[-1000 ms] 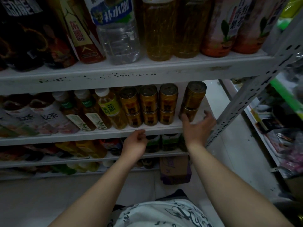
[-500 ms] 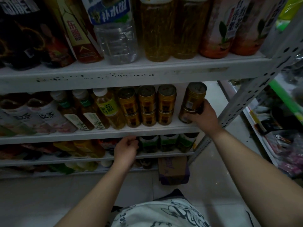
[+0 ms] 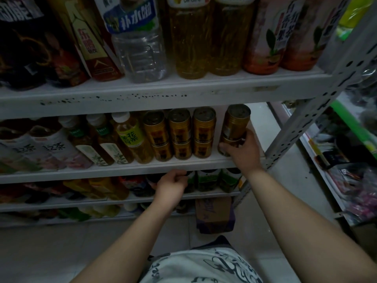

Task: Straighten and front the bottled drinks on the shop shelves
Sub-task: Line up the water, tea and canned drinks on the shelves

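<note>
At the right end of the white metal middle shelf (image 3: 122, 167), the right hand (image 3: 242, 154) grips the leaning stack of two gold ribbed tins (image 3: 236, 123). Best hold low and slide it upright against the neighbouring gold tins (image 3: 180, 135). The left hand (image 3: 170, 185) is curled; what it holds, I cannot tell.

eight ribbed gold metal cans (image 3: 204, 123) stand in four stacks of two. there are three white-capped plastic bottles of amber tea (image 3: 127, 137), two tall clear bottles of yellow tea (image 3: 188, 43), two pink-labelled bottles of orange drink (image 3: 263, 37), one clear ribbed water bottle (image 3: 140, 52).
</note>
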`<state>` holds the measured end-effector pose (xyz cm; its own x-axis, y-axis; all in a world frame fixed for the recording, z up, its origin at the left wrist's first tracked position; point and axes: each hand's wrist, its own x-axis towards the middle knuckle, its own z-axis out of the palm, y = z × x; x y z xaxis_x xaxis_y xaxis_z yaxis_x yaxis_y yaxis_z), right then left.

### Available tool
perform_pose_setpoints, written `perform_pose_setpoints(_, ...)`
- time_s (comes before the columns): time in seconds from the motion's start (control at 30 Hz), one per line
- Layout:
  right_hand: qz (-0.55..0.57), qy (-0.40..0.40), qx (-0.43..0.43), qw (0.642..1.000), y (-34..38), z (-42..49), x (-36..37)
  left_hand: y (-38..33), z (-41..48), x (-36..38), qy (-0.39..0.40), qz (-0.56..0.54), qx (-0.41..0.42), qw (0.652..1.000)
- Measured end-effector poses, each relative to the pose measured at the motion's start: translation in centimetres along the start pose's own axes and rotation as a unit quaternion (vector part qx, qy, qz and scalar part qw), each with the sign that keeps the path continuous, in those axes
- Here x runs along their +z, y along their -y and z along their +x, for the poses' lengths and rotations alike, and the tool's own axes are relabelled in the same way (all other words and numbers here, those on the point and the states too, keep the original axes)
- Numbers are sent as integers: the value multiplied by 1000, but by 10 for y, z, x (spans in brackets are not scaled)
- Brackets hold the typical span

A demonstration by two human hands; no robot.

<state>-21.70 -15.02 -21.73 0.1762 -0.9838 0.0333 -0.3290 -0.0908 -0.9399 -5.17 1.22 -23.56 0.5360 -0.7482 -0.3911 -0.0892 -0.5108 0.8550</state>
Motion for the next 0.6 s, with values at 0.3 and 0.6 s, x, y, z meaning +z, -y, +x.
perform_pose_setpoints(0.3, -30, 109, 5, 994, -18, 5, -6, 4, -8, -7, -37, -63, -38, 997)
perform_pose_setpoints(0.6, -49, -25, -5, 998, -16, -15, 25, 10, -8, -9, -37, -49, -39, 997)
